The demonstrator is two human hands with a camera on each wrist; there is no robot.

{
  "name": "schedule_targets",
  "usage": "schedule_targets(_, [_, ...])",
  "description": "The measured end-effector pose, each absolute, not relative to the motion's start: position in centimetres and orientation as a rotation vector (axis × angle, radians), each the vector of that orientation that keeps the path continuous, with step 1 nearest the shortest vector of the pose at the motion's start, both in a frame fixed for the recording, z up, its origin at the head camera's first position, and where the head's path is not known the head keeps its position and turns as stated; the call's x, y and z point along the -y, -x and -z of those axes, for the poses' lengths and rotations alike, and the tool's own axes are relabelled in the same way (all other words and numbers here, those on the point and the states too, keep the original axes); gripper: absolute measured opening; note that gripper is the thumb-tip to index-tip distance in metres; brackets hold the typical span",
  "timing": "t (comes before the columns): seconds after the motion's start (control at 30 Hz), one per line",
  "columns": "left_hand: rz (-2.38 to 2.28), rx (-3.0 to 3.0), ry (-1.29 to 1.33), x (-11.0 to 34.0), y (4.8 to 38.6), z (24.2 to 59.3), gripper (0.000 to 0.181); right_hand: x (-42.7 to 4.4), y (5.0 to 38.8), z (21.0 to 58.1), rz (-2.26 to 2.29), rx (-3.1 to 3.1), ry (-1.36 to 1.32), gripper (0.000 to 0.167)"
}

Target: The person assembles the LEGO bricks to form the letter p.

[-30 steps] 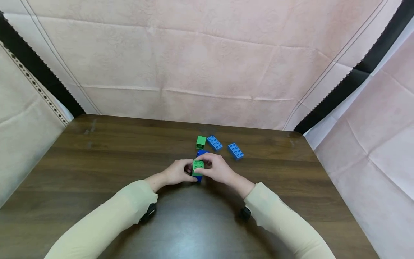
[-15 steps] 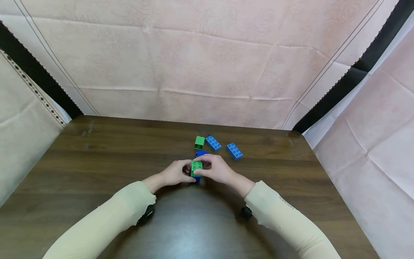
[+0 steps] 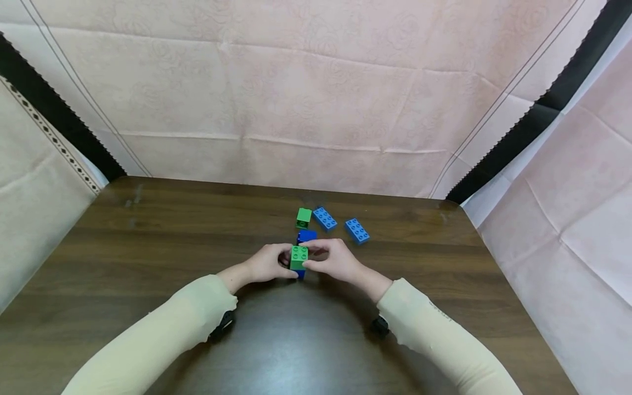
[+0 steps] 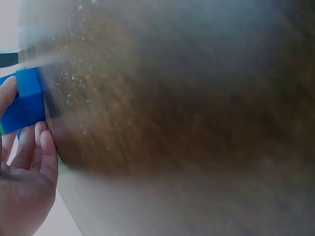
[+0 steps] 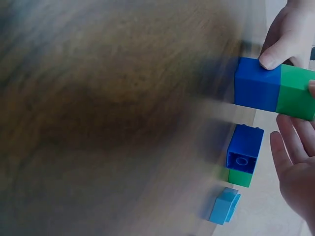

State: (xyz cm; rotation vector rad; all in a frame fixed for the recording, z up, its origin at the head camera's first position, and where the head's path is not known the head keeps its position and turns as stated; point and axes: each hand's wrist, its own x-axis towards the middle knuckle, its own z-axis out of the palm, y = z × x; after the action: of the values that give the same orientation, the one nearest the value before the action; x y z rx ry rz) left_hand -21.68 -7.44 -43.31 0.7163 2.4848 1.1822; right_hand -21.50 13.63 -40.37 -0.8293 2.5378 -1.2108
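A green toy building brick (image 3: 299, 257) with studs on top sits on a dark blue brick (image 5: 257, 84). My left hand (image 3: 266, 264) grips the blue brick from the left, its thumb on the near face and its other fingers beyond. From the right, my right hand (image 3: 342, 260) holds the green brick lightly at its right edge, index finger on the far side and thumb on the near side. In the left wrist view the blue brick (image 4: 25, 105) shows near the table surface; whether it touches cannot be told.
Just behind the stack lies another dark blue brick (image 3: 307, 235), hollow end visible in the right wrist view. Farther back are a green brick (image 3: 303, 215) and two lighter blue bricks, one (image 3: 325, 218) beside it and one (image 3: 357, 231) farther right. Everything is on a brown wooden table (image 3: 197, 219).
My right hand has shifted slightly right, its fingertips sliding back toward the green brick's right edge, showing more of the brick behind. The left hand keeps its hold.
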Motion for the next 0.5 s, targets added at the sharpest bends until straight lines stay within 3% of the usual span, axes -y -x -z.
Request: schedule_targets(0.5, [-1.166, -2.503, -0.681, 7.13, 21.28, 43.15, 0.039, -13.8, 21.57, 41.23, 1.233, -2.549, 0.859, 0.041])
